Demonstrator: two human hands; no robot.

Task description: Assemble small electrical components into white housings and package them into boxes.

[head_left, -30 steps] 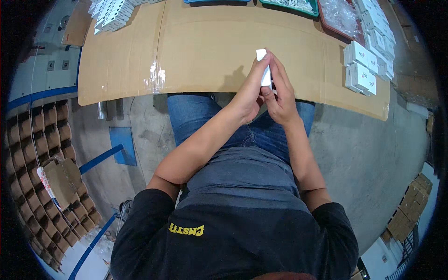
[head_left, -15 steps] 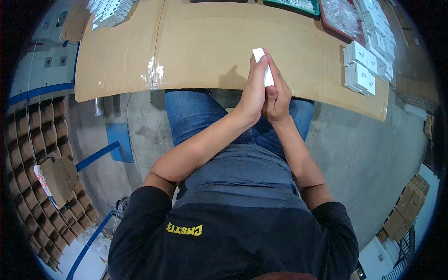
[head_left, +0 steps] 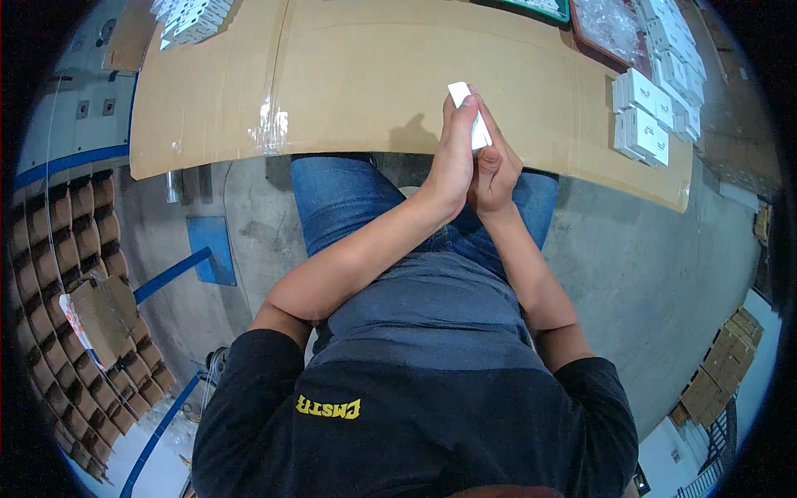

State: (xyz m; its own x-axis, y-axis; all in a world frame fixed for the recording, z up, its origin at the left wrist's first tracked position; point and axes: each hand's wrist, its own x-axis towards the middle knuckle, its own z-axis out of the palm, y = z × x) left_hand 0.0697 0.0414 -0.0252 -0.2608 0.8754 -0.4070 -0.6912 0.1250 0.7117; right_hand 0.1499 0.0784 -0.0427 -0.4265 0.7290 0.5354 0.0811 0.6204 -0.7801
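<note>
A small white box (head_left: 466, 109) is held upright between both hands, above the near edge of the cardboard-covered table (head_left: 357, 75). My left hand (head_left: 454, 158) wraps its left side, fingertips at the top corner. My right hand (head_left: 496, 170) grips it from the right, thumb pressed on its face. Most of the box is hidden by my fingers.
Stacks of small white boxes (head_left: 643, 120) lie at the table's right end, more white boxes (head_left: 189, 17) at its far left. A red tray with clear bags (head_left: 610, 29) sits at the back right. Brown divider crates (head_left: 58, 274) line the floor to my left.
Both hands, still on the white box, have shifted slightly away from me, over the table edge. The grip has stayed much the same.
</note>
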